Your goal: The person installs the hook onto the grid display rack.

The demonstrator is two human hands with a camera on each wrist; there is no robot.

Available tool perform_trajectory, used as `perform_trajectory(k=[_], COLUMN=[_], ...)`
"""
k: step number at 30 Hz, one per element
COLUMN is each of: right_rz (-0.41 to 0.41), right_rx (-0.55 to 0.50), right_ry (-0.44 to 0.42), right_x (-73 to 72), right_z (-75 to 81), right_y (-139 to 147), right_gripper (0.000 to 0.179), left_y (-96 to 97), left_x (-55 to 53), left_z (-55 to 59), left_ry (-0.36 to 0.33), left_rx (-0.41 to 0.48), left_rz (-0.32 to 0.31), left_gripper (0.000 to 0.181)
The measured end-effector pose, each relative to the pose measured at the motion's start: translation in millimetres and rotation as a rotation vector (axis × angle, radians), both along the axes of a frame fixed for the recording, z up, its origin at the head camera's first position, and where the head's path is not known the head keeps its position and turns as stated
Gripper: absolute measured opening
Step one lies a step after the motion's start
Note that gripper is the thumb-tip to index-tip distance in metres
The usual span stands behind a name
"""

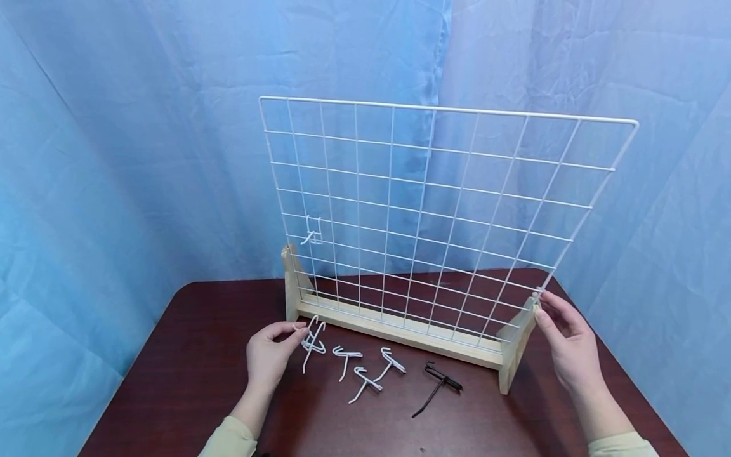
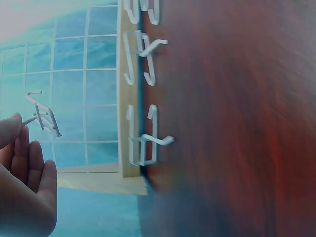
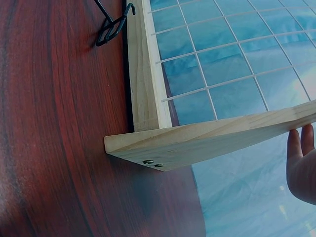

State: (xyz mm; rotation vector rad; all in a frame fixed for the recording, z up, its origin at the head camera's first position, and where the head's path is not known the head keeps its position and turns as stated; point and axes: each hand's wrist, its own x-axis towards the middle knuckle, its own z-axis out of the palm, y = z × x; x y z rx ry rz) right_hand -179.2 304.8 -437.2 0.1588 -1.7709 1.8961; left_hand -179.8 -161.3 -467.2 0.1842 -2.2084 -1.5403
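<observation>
My left hand [image 1: 271, 352] pinches a white wire hook [image 2: 45, 114] by its prong between thumb and finger, its double-wire back pointing away from the hand. In the head view this hook overlaps the stand's front rail. My right hand [image 1: 573, 352] holds the top of the wooden stand's right end piece [image 1: 518, 336], thumb in front and fingers behind. The stand carries a white wire grid [image 1: 411, 203] upright. Another white hook [image 1: 313, 231] hangs on the grid near its lower left.
Several white hooks [image 1: 365, 384] lie on the dark red table [image 1: 217, 355] in front of the stand. A black hook [image 1: 440, 384] lies to their right. The wooden base rail [image 1: 400, 327] runs between the end pieces. Blue curtains [image 1: 171, 127] hang behind.
</observation>
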Motion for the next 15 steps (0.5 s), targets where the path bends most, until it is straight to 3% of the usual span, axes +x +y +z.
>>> perform_trajectory(k=[4,11,15], right_rz=[0.0,-0.009,-0.01], right_rx=[-0.002,0.013,0.013], right_ry=[-0.004,-0.022,-0.026], right_x=[-0.1,0.7,0.6], right_z=[-0.3,-0.6,-0.1], right_y=[0.1,-0.4,-0.3], right_gripper=[0.037,0.037,0.038], left_y=[5.7,16.7,22.9], left_x=[-3.8,-7.4,-8.9], left_z=[7.5,16.1,20.8], left_ry=[0.042,0.108,0.116], left_rx=[0.027,0.157,0.168], left_rz=[0.019,0.012,0.026], left_gripper=[0.01,0.013,0.013])
